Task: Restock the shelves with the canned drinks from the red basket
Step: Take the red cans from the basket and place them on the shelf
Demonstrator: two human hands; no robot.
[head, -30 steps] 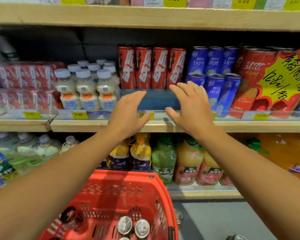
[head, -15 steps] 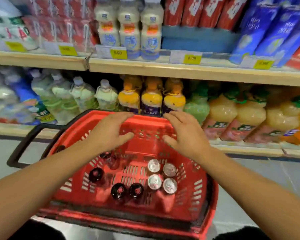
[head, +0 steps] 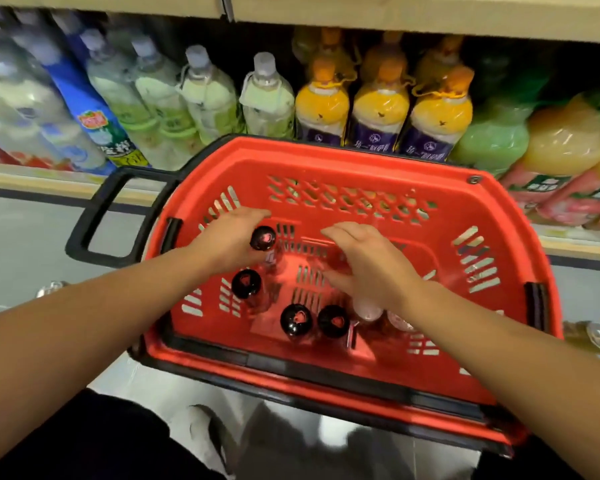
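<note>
Hovering spread inside the red basket [head: 343,157], left hand [head: 227,239] touches a black-topped can [head: 263,238]; right hand [head: 369,263] covers silver-topped cans [head: 368,310].

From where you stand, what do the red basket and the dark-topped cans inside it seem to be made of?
The red basket looks like moulded plastic, slightly glossy: slotted walls, a thick rounded rim. The dark-topped cans seem to be metal with a shiny dark finish: round tops catching reflections, though blur leaves that uncertain.

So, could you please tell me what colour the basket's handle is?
Black. The handle sticks out from the left end of the red basket; the head view shows it plainly.
</note>
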